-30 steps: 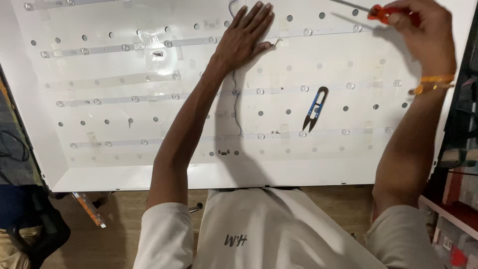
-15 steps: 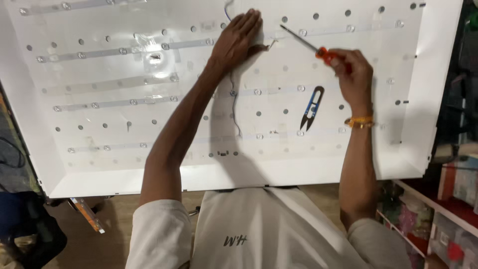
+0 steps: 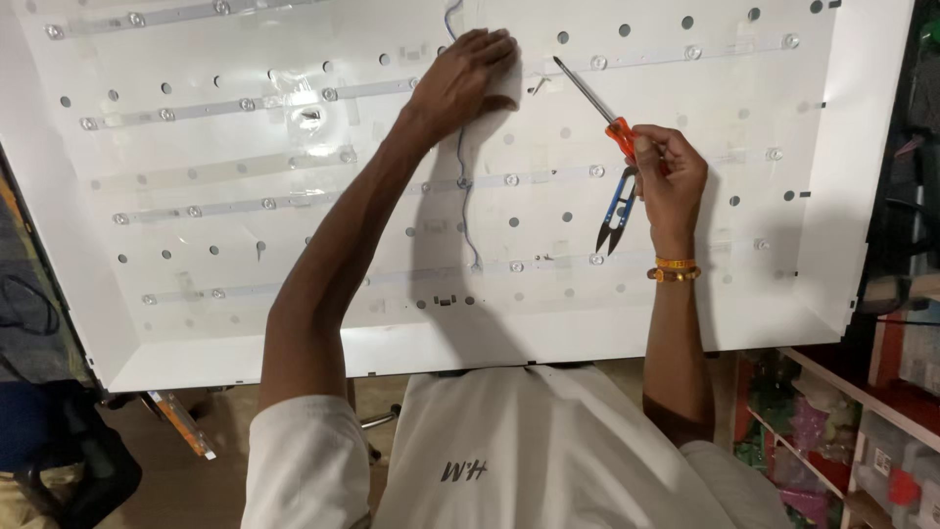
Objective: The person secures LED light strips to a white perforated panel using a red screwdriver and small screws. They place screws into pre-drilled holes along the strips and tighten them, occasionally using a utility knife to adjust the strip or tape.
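Gripping the screwdriver (image 3: 599, 106), right hand (image 3: 669, 176) hovers beside snips (image 3: 615, 211).

A white panel (image 3: 294, 323) fills the view, dotted with small dark holes and crossed by pale grey strips (image 3: 245, 103) carrying clear round lenses. A thin grey-blue wire (image 3: 464, 196) runs down the panel's middle. The right hand (image 3: 671, 181) holds a screwdriver (image 3: 594, 102) with an orange-red handle and silver shaft. Just below it on the panel lie snips (image 3: 615, 211), blue with black blades. The wrist wears an orange band (image 3: 674, 268). The shirt (image 3: 548, 460) is white.
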